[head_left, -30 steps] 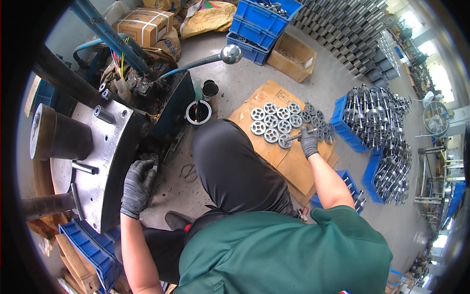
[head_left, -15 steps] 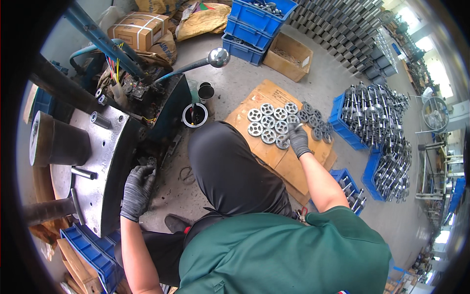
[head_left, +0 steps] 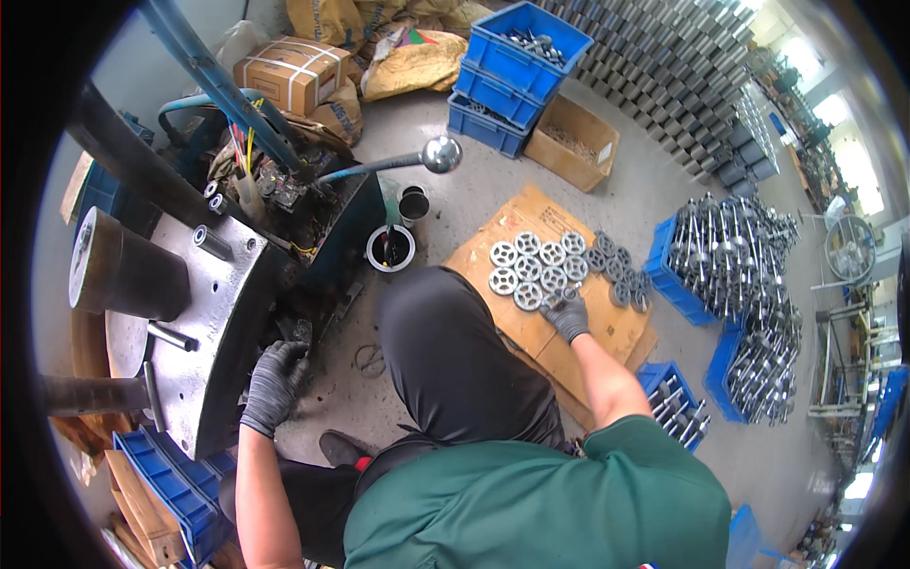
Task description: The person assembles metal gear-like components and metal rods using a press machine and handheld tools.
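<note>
A: Right hand first. What do the fingers have?

B: Right hand (head_left: 567, 318) back upward, fingers bent and bunched. A small bright metal piece (head_left: 573, 292) shows at the tips; cannot tell whether it is gripped or merely beneath them.

A: And the wheels?

B: Spoked metal wheels (head_left: 527, 268) lie flat in a close cluster, just beyond the fingertips and off to their left. Nearest one partly covered by the fingers. Darker spoked wheels (head_left: 615, 270) sit to the right of the fingers. All on a cardboard sheet (head_left: 607, 327), bare near the wrist.

A: Handling, your judgement?

B: Stiff, probably fairly heavy for their size, unlikely to bend. Rims may be slick if oily; can't see oil. I'd take a wheel by opposite points of its rim, or hook a fingertip through a gap between spokes. Close packing leaves little room for fingers at the sides. The bright piece looks hard and smooth, so pinch it across its body.

A: Arm pose?

B: Right forearm reaches forward and angles inward, wrist nearly straight.

A: Left?

B: Left hand (head_left: 275, 384) beside the steel tabletop (head_left: 223, 313), which lies left of its fingers. Fingers half curled, tips near a dark machine part (head_left: 301, 333). Contact unclear; cannot tell if anything is held. Forearm points almost straight ahead.
</note>
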### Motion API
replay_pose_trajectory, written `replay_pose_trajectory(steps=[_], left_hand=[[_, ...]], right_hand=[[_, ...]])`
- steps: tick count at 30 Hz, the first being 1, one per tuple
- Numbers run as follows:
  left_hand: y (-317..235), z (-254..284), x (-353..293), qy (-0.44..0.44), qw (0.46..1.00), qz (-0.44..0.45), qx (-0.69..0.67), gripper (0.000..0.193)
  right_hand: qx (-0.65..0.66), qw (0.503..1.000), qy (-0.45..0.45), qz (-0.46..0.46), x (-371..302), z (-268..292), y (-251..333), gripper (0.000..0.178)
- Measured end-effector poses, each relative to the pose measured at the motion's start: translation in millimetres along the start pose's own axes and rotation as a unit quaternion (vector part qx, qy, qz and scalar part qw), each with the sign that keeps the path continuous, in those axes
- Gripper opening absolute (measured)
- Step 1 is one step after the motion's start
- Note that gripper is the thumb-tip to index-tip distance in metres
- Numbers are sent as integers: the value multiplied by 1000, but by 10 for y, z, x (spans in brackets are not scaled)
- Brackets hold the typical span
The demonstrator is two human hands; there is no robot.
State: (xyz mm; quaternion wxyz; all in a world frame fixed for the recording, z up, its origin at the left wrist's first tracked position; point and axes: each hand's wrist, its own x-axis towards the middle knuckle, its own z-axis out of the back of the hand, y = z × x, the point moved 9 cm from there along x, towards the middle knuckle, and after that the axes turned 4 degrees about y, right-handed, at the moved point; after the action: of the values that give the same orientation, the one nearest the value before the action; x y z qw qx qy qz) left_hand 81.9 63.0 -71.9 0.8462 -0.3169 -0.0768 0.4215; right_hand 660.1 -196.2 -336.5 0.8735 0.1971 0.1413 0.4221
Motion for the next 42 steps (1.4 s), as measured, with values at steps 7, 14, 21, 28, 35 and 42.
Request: replay_pose_trajectory(steps=[7, 14, 21, 28, 35, 42], left_hand=[[51, -159, 39, 33, 998, -22, 38, 23], [18, -14, -1, 17, 999, -5, 50, 22], [-79, -6, 41, 25, 997, -14, 67, 27], [131, -43, 6, 51, 994, -7, 100, 34], [172, -12, -157, 34, 991, -14, 125, 33], [118, -58, -148, 70, 987, -13, 141, 37]], right_hand=[[6, 953, -108, -284, 76, -122, -511, 43], [46, 952, 28, -301, 100, -89, -277, 60], [-213, 933, 211, -198, 553, -19, 158, 43], [-225, 944, 169, -172, 471, 17, 353, 39], [-376, 893, 247, 30, 347, -254, 891, 45], [-351, 892, 270, 93, 659, 20, 883, 53]])
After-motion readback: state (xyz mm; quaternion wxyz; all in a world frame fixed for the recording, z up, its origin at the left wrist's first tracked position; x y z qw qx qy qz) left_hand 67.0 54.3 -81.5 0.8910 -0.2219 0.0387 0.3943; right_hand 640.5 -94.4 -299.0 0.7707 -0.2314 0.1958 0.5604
